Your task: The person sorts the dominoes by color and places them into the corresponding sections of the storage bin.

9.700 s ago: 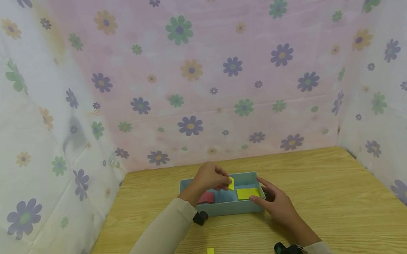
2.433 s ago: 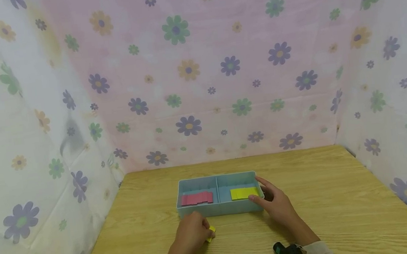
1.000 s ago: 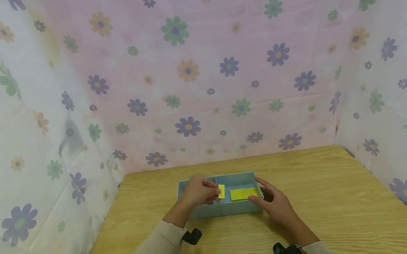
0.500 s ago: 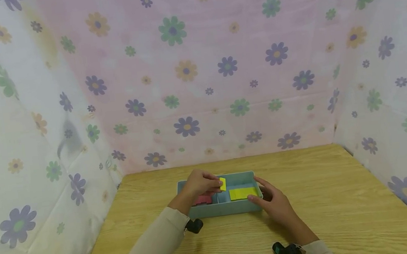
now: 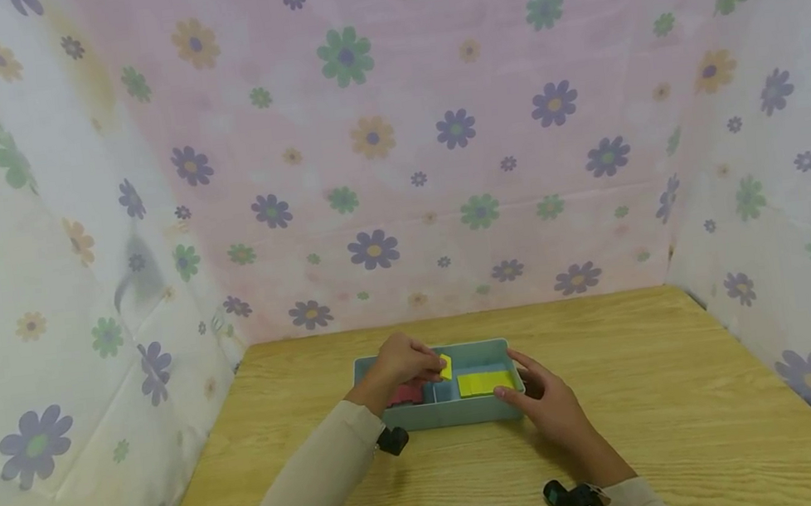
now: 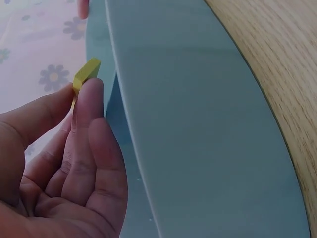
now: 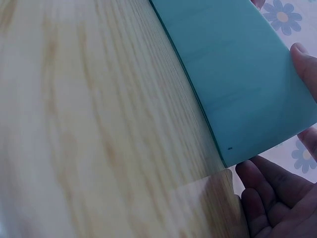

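My left hand [image 5: 404, 360] pinches a small flat yellow block [image 5: 446, 367] between thumb and fingers, above the middle of a light blue two-compartment box [image 5: 439, 416]. In the left wrist view the yellow block [image 6: 87, 72] stands tilted at the fingertips, apart from the box wall [image 6: 188, 119]. A row of yellow blocks [image 5: 485, 383] lies in the right compartment. Pink blocks [image 5: 408, 394] lie in the left one, partly hidden by my left wrist. My right hand [image 5: 554, 403] grips the box's right end, thumb on the front rim and fingers round the side.
The box stands on a wood-grain table [image 5: 678, 405]. Flower-printed cloth [image 5: 428, 117] hangs behind and on both sides. A black wrist camera [image 5: 394, 439] sits at the left cuff, another black camera [image 5: 570, 500] at the right.
Since 2.4 s ago, my left hand has carried the yellow block from the table in front up over the box, lately shifting slightly right. My right hand has stayed on the box end.
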`<act>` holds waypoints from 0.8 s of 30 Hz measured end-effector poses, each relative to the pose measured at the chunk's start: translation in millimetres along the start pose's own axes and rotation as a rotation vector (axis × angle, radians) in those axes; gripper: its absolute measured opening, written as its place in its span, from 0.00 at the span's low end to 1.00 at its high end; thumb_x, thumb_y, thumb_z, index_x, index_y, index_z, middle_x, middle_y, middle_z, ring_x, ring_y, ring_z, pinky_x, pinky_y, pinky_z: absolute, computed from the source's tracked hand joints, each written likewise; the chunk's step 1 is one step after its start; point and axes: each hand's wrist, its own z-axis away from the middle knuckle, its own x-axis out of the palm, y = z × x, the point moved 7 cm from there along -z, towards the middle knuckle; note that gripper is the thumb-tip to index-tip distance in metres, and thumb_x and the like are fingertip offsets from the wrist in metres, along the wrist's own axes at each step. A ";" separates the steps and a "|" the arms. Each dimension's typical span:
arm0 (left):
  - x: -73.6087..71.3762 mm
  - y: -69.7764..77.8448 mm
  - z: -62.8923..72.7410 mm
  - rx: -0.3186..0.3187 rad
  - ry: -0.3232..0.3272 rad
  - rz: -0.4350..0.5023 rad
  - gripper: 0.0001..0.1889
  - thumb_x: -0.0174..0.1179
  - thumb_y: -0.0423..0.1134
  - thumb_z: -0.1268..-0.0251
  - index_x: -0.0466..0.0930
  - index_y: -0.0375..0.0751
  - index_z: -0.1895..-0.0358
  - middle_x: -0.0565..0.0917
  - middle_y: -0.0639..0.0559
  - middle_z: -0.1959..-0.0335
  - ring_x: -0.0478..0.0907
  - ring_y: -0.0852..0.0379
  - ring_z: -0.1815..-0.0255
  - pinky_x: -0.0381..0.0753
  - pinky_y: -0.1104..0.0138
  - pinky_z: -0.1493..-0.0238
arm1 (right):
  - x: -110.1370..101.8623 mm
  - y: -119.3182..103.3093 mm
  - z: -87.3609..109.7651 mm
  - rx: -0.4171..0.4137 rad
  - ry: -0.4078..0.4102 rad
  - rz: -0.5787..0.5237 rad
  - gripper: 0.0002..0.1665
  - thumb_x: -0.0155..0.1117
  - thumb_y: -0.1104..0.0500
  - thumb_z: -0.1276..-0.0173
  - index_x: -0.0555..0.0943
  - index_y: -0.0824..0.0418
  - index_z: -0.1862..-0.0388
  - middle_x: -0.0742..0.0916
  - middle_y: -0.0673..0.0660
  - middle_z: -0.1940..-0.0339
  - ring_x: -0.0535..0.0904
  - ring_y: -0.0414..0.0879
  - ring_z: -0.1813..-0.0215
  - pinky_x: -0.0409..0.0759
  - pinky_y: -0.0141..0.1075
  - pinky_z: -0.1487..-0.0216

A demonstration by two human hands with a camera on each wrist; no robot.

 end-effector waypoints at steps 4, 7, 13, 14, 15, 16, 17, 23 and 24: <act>2.0 0.2 -3.6 0.008 0.000 -0.025 0.05 0.75 0.36 0.40 0.93 0.38 0.65 0.92 0.48 0.71 0.91 0.52 0.69 0.90 0.51 0.53 | -0.7 -0.5 0.6 -0.001 0.009 0.017 0.47 0.71 0.35 0.34 0.63 0.36 0.19 0.79 0.61 0.27 0.81 0.56 0.33 0.85 0.45 0.41; 2.9 0.8 -4.0 0.020 0.002 -0.054 0.05 0.75 0.37 0.40 0.93 0.38 0.66 0.91 0.48 0.73 0.91 0.51 0.68 0.90 0.51 0.54 | -0.3 -0.5 1.1 -0.008 0.007 0.014 0.47 0.71 0.35 0.34 0.63 0.36 0.19 0.79 0.61 0.27 0.82 0.56 0.33 0.85 0.45 0.41; 3.9 1.2 -5.5 0.035 0.021 -0.126 0.06 0.76 0.39 0.40 0.93 0.41 0.71 0.90 0.50 0.77 0.91 0.49 0.68 0.90 0.51 0.55 | 0.3 1.4 1.1 -0.010 0.010 0.014 0.47 0.71 0.35 0.34 0.64 0.36 0.19 0.79 0.60 0.27 0.83 0.54 0.35 0.86 0.43 0.44; 4.0 1.4 -5.6 0.037 0.024 -0.133 0.06 0.76 0.39 0.40 0.93 0.41 0.71 0.90 0.50 0.77 0.91 0.49 0.68 0.90 0.52 0.56 | 0.3 1.5 1.1 -0.009 0.011 0.016 0.47 0.71 0.35 0.34 0.64 0.36 0.19 0.80 0.60 0.27 0.83 0.54 0.35 0.86 0.43 0.44; 4.1 1.8 -5.6 0.038 0.027 -0.137 0.06 0.76 0.39 0.40 0.92 0.41 0.71 0.90 0.50 0.77 0.91 0.50 0.68 0.90 0.52 0.56 | 0.3 1.6 1.0 -0.010 0.012 0.018 0.47 0.71 0.35 0.34 0.64 0.36 0.19 0.80 0.60 0.27 0.83 0.54 0.36 0.86 0.43 0.44; 4.2 2.0 -5.8 0.039 0.030 -0.137 0.06 0.76 0.39 0.40 0.92 0.41 0.71 0.90 0.50 0.77 0.91 0.50 0.69 0.90 0.52 0.56 | 0.4 1.6 0.8 -0.010 0.013 0.020 0.47 0.71 0.35 0.34 0.64 0.36 0.19 0.80 0.60 0.27 0.83 0.54 0.35 0.86 0.43 0.44; 4.3 2.4 -5.8 0.040 0.033 -0.138 0.06 0.76 0.38 0.40 0.92 0.41 0.71 0.90 0.50 0.77 0.91 0.50 0.69 0.90 0.52 0.56 | 0.3 1.6 0.7 -0.009 0.014 0.021 0.47 0.71 0.34 0.34 0.64 0.35 0.19 0.80 0.60 0.27 0.83 0.54 0.35 0.86 0.44 0.43; 5.3 7.8 -4.7 0.057 0.042 -0.146 0.06 0.76 0.37 0.41 0.91 0.39 0.71 0.90 0.50 0.77 0.91 0.50 0.70 0.91 0.54 0.59 | 0.3 2.8 -0.4 -0.004 0.012 0.024 0.48 0.71 0.34 0.35 0.63 0.35 0.19 0.79 0.59 0.27 0.83 0.54 0.35 0.86 0.45 0.42; 5.6 8.7 -4.6 0.058 0.044 -0.150 0.06 0.76 0.37 0.41 0.91 0.39 0.71 0.90 0.50 0.77 0.91 0.49 0.69 0.90 0.55 0.60 | 0.3 2.9 -0.5 -0.005 0.012 0.028 0.48 0.71 0.34 0.35 0.63 0.36 0.19 0.79 0.59 0.27 0.83 0.54 0.35 0.86 0.45 0.42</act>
